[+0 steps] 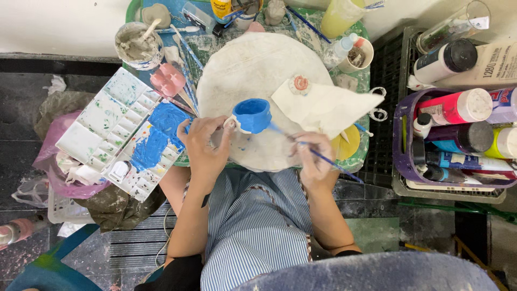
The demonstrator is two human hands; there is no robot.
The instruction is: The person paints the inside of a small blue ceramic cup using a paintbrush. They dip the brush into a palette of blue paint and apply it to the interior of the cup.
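Observation:
A small cup-shaped clay piece (251, 115), painted bright blue, sits on a round white board (253, 64). My left hand (203, 141) touches its white base on the left side and steadies it. My right hand (313, 154) grips a thin blue-handled paintbrush (328, 160); the brush tip reaches the right side of the blue piece. A white sheet of paper (323, 105) lies on the board to the right, with a small round pink-and-white piece (299, 83) at its top corner.
A white paint palette (116, 129) smeared with blue sits to the left. A pot of grey slip (138, 44) stands at the back left. A purple basket (403, 156) of paint bottles is on the right. Several brushes lie beside the palette.

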